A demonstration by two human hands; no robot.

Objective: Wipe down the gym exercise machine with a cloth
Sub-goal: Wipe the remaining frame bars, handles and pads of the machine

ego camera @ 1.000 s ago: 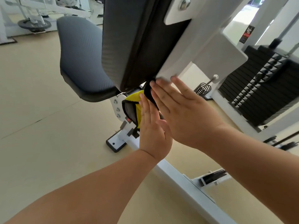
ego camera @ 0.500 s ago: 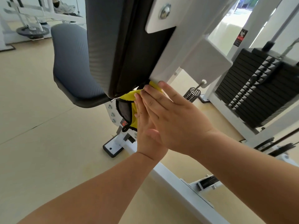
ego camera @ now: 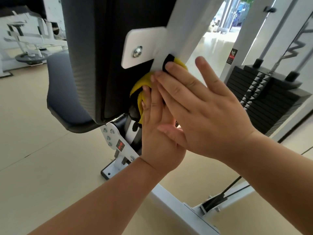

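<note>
A yellow cloth with black edging (ego camera: 137, 86) is pressed flat against the white frame post (ego camera: 181, 31) behind the machine's dark back pad (ego camera: 88, 53). My right hand (ego camera: 203, 106) lies over the cloth with straight fingers, fingertips at its upper end. Below it, my left hand (ego camera: 157, 133) presses the cloth's lower part with straight fingers, partly under the right hand. Most of the cloth is hidden by both hands.
The grey seat (ego camera: 62, 92) juts out to the left. A black weight stack (ego camera: 267, 99) with guide rods stands at the right. The white base rail (ego camera: 183, 211) runs across the beige floor below my arms. Other white gym equipment (ego camera: 30, 43) stands at the far left.
Both hands have slid the cloth upward along the white post, from the bottom edge of the back pad to just beside the bolted bracket. The view has tilted up.
</note>
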